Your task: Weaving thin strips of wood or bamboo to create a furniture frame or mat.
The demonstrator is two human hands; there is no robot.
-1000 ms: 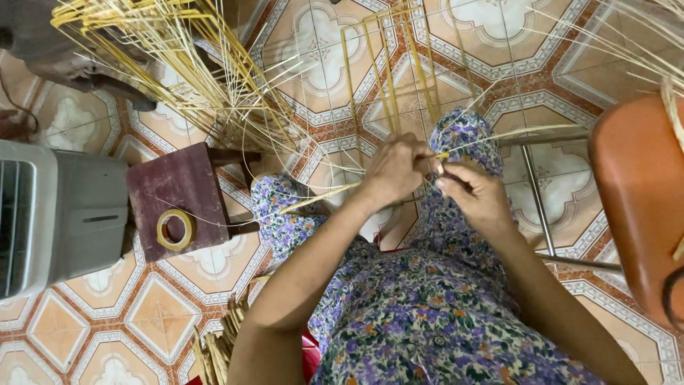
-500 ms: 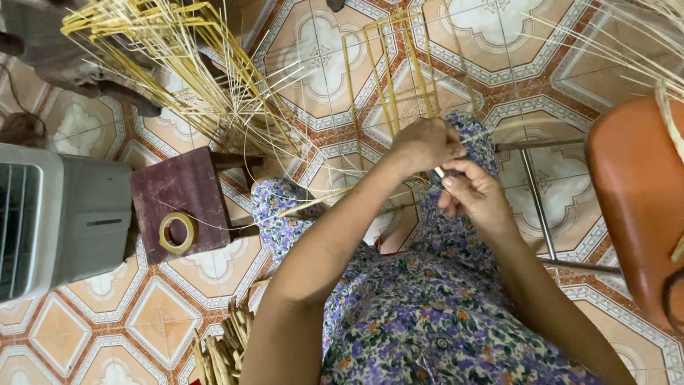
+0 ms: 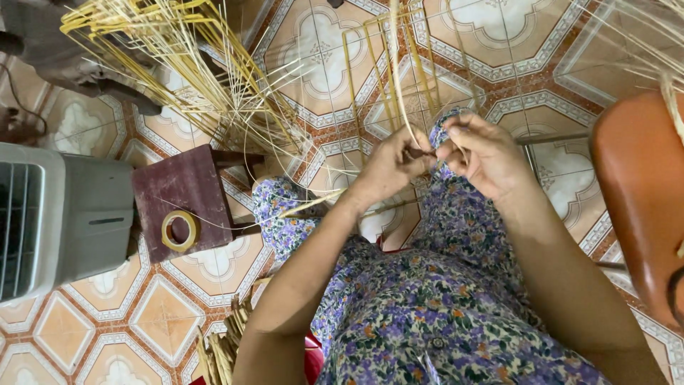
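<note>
Above the floral-clad lap, centre frame, the left hand (image 3: 388, 167) and right hand (image 3: 484, 153) meet, fingertips touching. Both sets of fingers pinch a thin pale cane strand (image 3: 396, 85) that rises toward the upper edge. At left, a tape roll (image 3: 179, 230) lies on a dark red stool (image 3: 178, 196), beside a grey appliance (image 3: 64, 214).

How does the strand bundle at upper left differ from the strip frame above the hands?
The strand bundle is a loose, splayed tangle lying untouched; the strip frame has straight, near-parallel strips in a rectangular outline, and the left hand and right hand work at its base. Both are pale yellow.
</note>
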